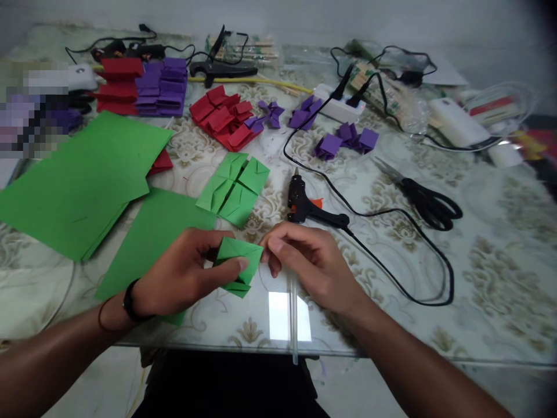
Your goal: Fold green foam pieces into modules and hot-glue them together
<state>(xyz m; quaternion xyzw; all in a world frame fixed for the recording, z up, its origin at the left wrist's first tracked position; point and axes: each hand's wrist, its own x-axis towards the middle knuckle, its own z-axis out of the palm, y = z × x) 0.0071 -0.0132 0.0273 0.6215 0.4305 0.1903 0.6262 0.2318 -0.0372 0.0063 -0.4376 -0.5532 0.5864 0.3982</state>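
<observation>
My left hand (pixel 185 273) grips a small folded green paper square (pixel 237 251), with the thumb pressed on top of its folds. At that piece's right corner, my right hand (pixel 308 261) has thumb and index finger curled together; whether anything is between them I cannot make out. Just beyond lies a flat green folded paper piece (pixel 235 188) with several creased flaps. A loose green sheet (pixel 152 232) reaches partly under my left hand and forearm. Near my right hand a black glue gun (pixel 315 209) rests on its side, and a clear glue stick (pixel 294 319) overhangs the table's front edge.
Green paper sheets (pixel 87 180) are stacked at left. Red folded pieces (pixel 224 119) and purple folded pieces (pixel 348 139) lie farther back. Black scissors (pixel 429 200) sit at right inside the looping black cord (pixel 391 212), near a white power strip (pixel 339 104).
</observation>
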